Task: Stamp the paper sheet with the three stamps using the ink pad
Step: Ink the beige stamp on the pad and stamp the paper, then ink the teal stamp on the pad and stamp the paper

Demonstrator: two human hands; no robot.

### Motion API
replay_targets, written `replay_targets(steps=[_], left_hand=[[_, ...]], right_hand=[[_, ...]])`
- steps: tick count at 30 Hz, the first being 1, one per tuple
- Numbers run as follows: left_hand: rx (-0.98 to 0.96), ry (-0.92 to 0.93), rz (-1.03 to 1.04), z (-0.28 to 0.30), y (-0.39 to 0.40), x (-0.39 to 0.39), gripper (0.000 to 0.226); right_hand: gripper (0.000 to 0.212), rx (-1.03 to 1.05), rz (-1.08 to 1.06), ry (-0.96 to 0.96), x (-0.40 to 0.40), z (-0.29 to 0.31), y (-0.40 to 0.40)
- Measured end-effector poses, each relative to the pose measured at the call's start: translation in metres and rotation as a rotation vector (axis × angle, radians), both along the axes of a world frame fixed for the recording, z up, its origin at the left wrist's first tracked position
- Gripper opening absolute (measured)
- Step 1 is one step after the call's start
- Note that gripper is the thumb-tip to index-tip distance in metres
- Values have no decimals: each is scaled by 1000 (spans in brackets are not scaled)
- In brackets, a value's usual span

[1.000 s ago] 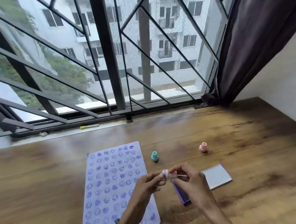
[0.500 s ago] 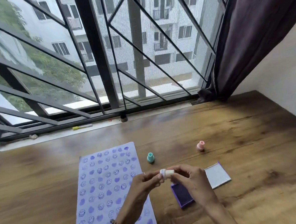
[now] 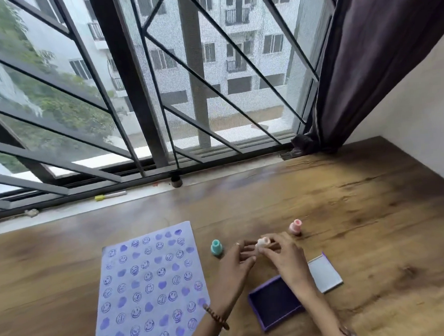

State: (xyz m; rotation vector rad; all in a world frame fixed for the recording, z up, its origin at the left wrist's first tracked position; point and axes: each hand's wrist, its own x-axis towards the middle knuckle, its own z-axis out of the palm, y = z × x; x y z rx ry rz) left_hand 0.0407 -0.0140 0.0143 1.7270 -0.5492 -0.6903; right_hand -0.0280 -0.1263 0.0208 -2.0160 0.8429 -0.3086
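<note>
A paper sheet [image 3: 150, 289] covered with several purple smiley and heart prints lies on the wooden table at the left. A teal stamp [image 3: 216, 248] stands upright beside its right edge, and a pink stamp [image 3: 295, 226] stands farther right. Between them, my right hand [image 3: 286, 262] pinches a small white stamp [image 3: 262, 243] by its fingertips. My left hand [image 3: 235, 268] reaches up to it, fingertips at or touching the stamp. The purple ink pad [image 3: 273, 303] lies open below my hands, its grey lid [image 3: 325, 275] flat to the right.
The wooden table [image 3: 375, 223] runs to a barred window at the back. On the sill lie a yellow-capped marker [image 3: 111, 195] and a small dark cup [image 3: 176, 181]. A dark curtain [image 3: 365, 68] hangs at the back right beside a white wall.
Both hands have moved away from me with the white stamp, from above the ink pad to between the teal and pink stamps. The camera has tilted.
</note>
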Motion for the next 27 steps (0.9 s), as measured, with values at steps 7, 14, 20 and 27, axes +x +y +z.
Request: replay_targets(steps=[7,14,20,27], left_hand=[[124,-36,-52,-5,-15,4,42],[147,-36,315,-14,31,-4,27],[165,55,530,-13,49,22,20],[145,59,446,-11,41,29,22]], right_hand=[[22,-24,4,-8,18,-11,-17],[20,-164,-188,-66,2,-19,9],[17,-85,67,18,27,-28,49],[22,-97,204,96,58,-20,56]])
